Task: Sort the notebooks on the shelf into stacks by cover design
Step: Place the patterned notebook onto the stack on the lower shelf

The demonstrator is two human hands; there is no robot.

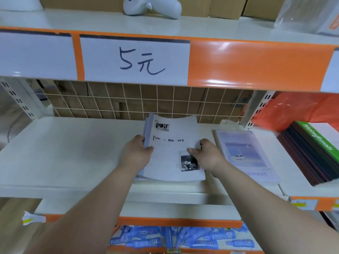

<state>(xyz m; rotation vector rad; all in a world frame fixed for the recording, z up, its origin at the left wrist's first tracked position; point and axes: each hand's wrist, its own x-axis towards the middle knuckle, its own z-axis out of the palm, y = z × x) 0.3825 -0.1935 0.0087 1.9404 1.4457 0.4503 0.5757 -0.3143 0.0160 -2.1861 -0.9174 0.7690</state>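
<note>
Both left hand (138, 153) and right hand (208, 155) grip the pale grey paper notebook (171, 133) by its sides — stacking step, I'd say; next, lower it square.

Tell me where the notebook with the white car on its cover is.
Head view, right of centre: the car notebook lies on the shelf between the held Time & Memory notebook and the dark stack.

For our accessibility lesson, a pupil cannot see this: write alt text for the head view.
A left hand and a right hand grip the side edges of a grey notebook over a white shelf. A lilac notebook lies to its right, dark notebooks beyond.
</note>
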